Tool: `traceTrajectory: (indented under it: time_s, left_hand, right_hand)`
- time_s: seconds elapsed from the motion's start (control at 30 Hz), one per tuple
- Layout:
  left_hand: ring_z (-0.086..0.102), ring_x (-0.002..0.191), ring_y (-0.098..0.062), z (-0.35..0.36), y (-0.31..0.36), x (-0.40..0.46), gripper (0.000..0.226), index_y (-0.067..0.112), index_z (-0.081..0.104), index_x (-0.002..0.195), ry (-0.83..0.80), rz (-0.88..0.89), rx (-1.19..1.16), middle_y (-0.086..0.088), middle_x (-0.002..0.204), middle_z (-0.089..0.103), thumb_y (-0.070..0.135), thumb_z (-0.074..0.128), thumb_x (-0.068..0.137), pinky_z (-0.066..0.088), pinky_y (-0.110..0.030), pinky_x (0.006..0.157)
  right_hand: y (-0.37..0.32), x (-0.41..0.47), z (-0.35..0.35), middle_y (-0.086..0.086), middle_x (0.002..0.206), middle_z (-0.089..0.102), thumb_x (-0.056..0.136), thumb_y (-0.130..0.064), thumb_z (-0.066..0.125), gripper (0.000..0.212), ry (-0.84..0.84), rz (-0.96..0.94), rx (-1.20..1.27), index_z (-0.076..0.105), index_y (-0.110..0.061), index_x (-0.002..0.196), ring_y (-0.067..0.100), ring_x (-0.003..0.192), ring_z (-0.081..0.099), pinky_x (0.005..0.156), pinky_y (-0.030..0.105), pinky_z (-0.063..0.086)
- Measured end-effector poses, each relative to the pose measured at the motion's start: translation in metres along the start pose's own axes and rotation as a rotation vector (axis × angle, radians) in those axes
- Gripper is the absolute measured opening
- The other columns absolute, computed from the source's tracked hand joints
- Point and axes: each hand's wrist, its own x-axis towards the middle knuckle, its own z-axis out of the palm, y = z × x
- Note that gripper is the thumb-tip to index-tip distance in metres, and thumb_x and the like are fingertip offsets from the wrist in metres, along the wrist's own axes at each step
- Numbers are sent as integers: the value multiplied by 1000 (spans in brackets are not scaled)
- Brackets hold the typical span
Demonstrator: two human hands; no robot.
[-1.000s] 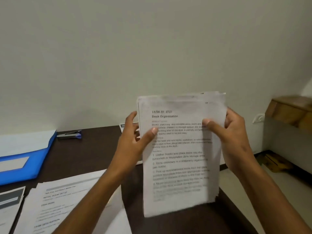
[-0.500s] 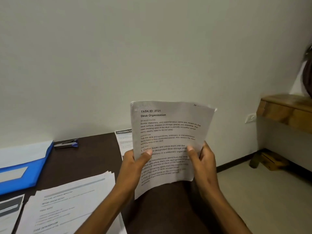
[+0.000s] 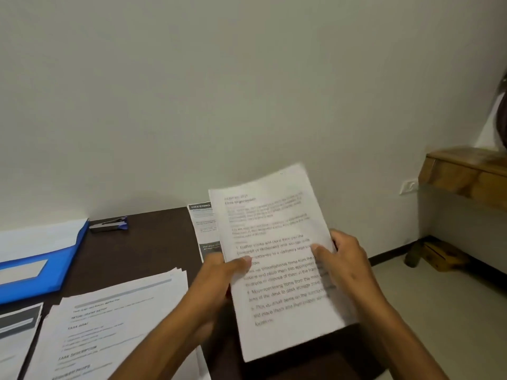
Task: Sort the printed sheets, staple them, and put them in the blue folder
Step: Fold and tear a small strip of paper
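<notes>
I hold a stack of printed sheets (image 3: 277,242) above the right end of the dark desk (image 3: 153,248), tilted so its top leans left. My left hand (image 3: 219,278) grips its left edge, thumb on the front. My right hand (image 3: 343,264) grips its right edge. A second pile of printed sheets (image 3: 115,319) lies flat at the lower left. The blue folder (image 3: 41,270) lies open at the far left with white paper on it. A grey and blue stapler (image 3: 108,224) rests by the wall, just right of the folder.
A sheet headed "DRESSING" (image 3: 203,223) lies on the desk behind the held stack. Another printed page (image 3: 16,333) sits at the lower left edge. A wooden shelf (image 3: 466,174) and a wall socket (image 3: 408,185) are at the right, above a pale floor.
Both hands lowered the stack and slid down its sides, then tilted it to lean left. The camera view shifted slightly right.
</notes>
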Motion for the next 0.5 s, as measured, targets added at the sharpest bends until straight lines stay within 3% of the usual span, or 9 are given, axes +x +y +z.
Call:
traceTrajectory:
  time_s: [0.2,0.3,0.43,0.5]
  left_hand:
    - [77,91,-41,-23,-38,-2,22,2,77,105,108,-49,275,-14,91,81,0,56,103,66,-36,74]
    - [78,85,-36,-24,-51,-6,24,9,80,101,122,-28,374,-12,85,81,-2,58,101,66,-40,77]
    - [79,75,-27,-23,-53,-10,26,15,78,109,157,33,436,-8,80,80,-1,59,101,66,-37,72]
    - [78,70,-23,-22,-53,-13,29,19,77,109,178,59,501,-7,76,79,-3,59,101,66,-37,71]
  right_hand:
    - [52,-16,10,-7,97,75,96,-23,68,4,-165,139,-245,66,-23,99,14,86,72,74,39,59]
    - [56,-20,13,-6,99,72,96,-26,67,9,-183,101,-373,62,-20,100,16,88,67,64,29,45]
    - [56,-22,13,-5,101,67,100,-31,62,10,-204,49,-508,57,-21,101,19,88,59,67,31,39]
    - [58,-23,11,-2,110,69,102,-31,61,15,-208,18,-544,61,-20,112,17,91,58,70,30,41]
